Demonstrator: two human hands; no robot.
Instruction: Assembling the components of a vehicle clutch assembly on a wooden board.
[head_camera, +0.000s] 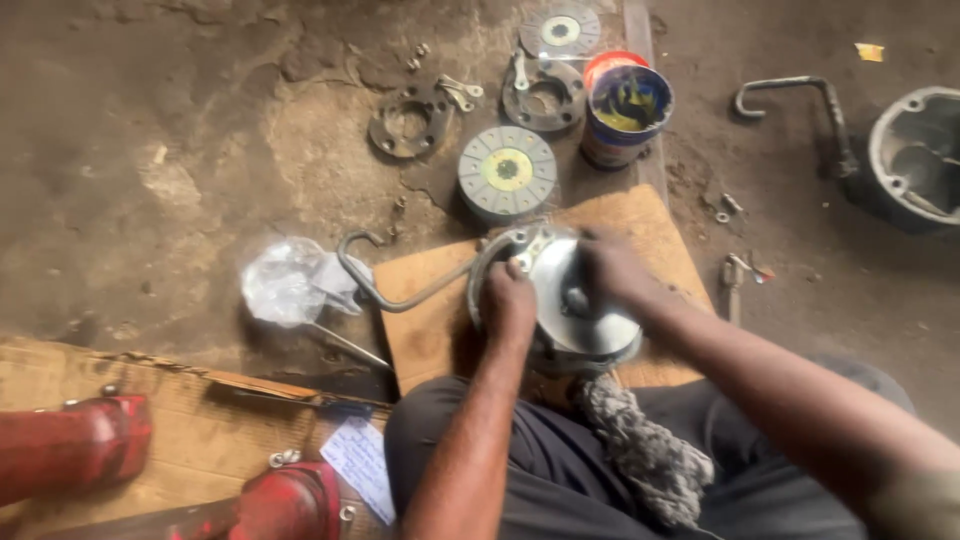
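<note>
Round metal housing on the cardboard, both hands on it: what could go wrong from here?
1. The round metal housing sits near the cardboard sheet's front edge, by the knees; it might slide off under pressure from the left hand and right hand.
2. The open paint can stands close behind; an elbow or a shifted part could tip it.
3. Small bolts lie loose on the dirt floor and could get lost.

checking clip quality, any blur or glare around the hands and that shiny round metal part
Head view: right hand smeared by motion blur, left hand sharper; bright glare on the round metal housing; daylight is soft, the floor evenly lit; frame edges look slightly soft.
</note>
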